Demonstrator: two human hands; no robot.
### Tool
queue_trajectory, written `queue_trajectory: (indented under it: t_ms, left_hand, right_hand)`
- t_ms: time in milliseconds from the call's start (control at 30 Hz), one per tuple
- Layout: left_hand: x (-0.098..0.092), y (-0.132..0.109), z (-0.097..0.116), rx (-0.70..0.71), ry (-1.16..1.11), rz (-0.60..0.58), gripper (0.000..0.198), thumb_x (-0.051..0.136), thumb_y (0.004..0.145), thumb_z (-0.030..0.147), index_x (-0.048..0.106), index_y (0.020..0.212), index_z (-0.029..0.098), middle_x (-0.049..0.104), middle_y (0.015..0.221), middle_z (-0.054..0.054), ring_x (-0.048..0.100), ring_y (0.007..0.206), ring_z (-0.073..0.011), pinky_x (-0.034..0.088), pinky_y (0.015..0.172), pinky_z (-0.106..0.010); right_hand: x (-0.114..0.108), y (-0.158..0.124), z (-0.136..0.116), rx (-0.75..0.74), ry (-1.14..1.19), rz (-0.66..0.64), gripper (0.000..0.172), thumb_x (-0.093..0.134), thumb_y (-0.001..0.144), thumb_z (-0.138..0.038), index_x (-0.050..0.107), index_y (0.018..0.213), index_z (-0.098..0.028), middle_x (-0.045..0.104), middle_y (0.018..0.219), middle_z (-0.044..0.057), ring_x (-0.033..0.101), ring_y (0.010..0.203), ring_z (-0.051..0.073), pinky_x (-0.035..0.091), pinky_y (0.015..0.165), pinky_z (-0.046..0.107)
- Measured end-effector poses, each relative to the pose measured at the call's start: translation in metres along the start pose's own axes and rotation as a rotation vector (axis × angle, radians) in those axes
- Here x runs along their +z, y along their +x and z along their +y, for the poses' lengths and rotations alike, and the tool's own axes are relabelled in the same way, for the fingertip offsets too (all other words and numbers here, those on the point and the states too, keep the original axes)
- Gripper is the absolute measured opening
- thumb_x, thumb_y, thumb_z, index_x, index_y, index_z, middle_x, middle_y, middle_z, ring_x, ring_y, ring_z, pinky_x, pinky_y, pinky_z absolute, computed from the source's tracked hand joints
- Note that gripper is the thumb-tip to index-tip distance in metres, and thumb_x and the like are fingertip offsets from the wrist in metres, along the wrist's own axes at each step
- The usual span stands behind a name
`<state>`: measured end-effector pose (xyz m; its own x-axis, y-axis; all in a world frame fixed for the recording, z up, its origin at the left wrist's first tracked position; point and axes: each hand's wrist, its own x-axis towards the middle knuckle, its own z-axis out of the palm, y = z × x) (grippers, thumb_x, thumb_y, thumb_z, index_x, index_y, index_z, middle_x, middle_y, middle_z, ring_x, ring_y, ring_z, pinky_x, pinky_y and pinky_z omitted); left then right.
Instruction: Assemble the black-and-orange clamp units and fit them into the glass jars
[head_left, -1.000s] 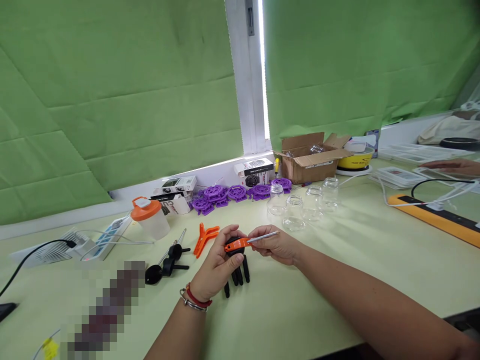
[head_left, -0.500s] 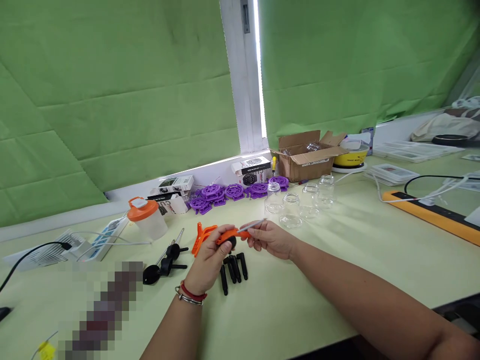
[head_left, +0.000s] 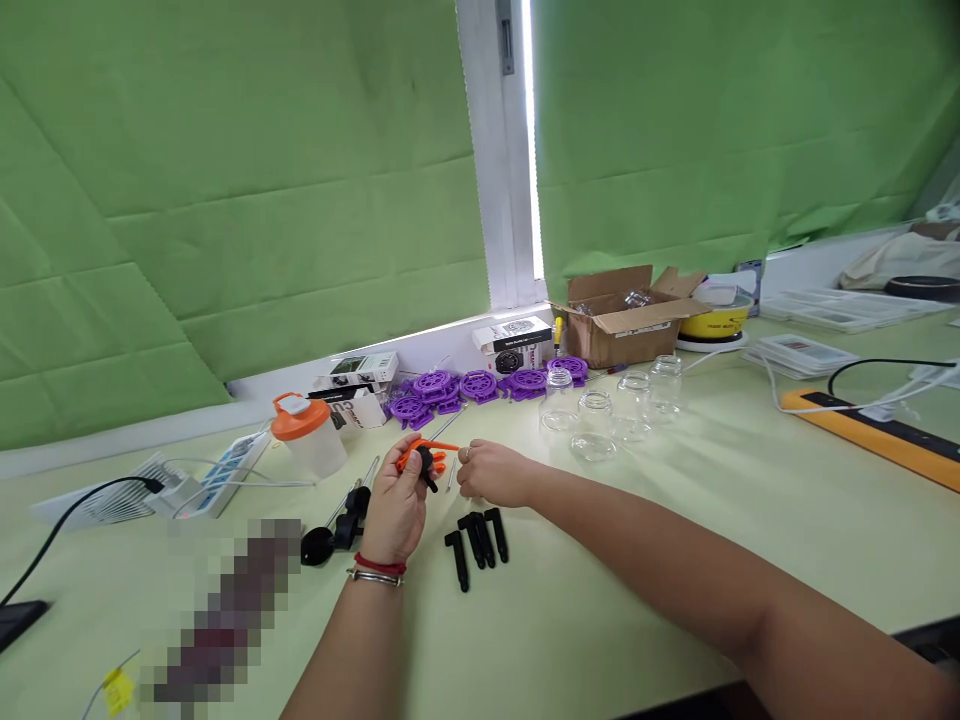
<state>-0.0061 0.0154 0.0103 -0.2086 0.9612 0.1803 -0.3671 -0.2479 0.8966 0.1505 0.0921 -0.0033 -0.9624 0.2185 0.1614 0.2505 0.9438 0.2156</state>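
Observation:
My left hand [head_left: 397, 515] is closed around an orange plastic part [head_left: 435, 444] with a long thin arm pointing right. A round black plastic piece [head_left: 426, 462] with a short stem sits against it, near my thumb. My right hand [head_left: 491, 473] has its fingers curled together at the tip of the orange arm; what lies inside the fingers is hidden. A thin metal rod [head_left: 451, 474] shows just left of those fingers, and whether it is held I cannot tell. Below my hands lie several black L-shaped handles [head_left: 480, 542].
Black round pieces [head_left: 345, 530] with metal rods lie left of my left wrist. Behind are an orange-lidded container [head_left: 311, 440], purple plastic parts [head_left: 450, 388], clear jars [head_left: 595, 425] and a cardboard box [head_left: 630, 335]. At right lies an orange-and-black power strip [head_left: 877, 432].
The long metal rod that my right hand held across the orange part is no longer in its fingers. My hands have moved apart, and the orange arm now stretches between them.

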Motion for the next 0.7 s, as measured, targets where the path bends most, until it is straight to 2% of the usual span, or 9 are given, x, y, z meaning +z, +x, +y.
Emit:
queue_trajectory:
  t_ms: [133,367,567,700]
  left_hand:
    - [-0.003,0.004,-0.001,0.001,-0.017,0.034,0.039,0.072,0.07,0.033,0.056,0.103,0.019,0.059,0.087,0.0,0.054,0.065,-0.0078,0.046,0.066,-0.024]
    - [-0.004,0.004,-0.001,-0.011,-0.043,0.054,0.039,0.074,0.069,0.032,0.056,0.102,0.019,0.059,0.088,-0.001,0.056,0.069,-0.0089,0.046,0.067,-0.025]
    - [-0.006,0.006,-0.003,-0.003,-0.033,0.047,0.038,0.073,0.071,0.032,0.056,0.103,0.019,0.06,0.088,-0.001,0.056,0.068,-0.0084,0.046,0.068,-0.025]
    - [-0.007,0.008,-0.006,0.003,-0.017,0.052,0.04,0.072,0.071,0.032,0.055,0.105,0.019,0.06,0.087,0.0,0.056,0.07,-0.0089,0.045,0.067,-0.024]
  right_hand:
    - [0.0,0.011,-0.004,-0.098,-0.127,-0.05,0.015,0.056,0.078,-0.01,0.067,0.069,-0.017,0.068,0.072,0.006,0.054,0.081,0.021,0.031,0.069,0.033]
    - [0.007,0.016,-0.009,-0.169,-0.161,-0.056,0.016,0.056,0.074,-0.006,0.066,0.066,-0.017,0.068,0.068,0.007,0.056,0.073,0.019,0.031,0.065,0.033]
    - [0.008,0.016,-0.008,-0.252,-0.208,0.017,0.011,0.054,0.083,-0.013,0.062,0.076,-0.016,0.067,0.072,0.004,0.057,0.074,0.019,0.034,0.066,0.032]
    - [-0.002,0.006,-0.006,-0.204,-0.217,0.117,0.013,0.048,0.087,-0.012,0.059,0.081,-0.016,0.066,0.077,0.004,0.056,0.077,0.017,0.036,0.069,0.03]
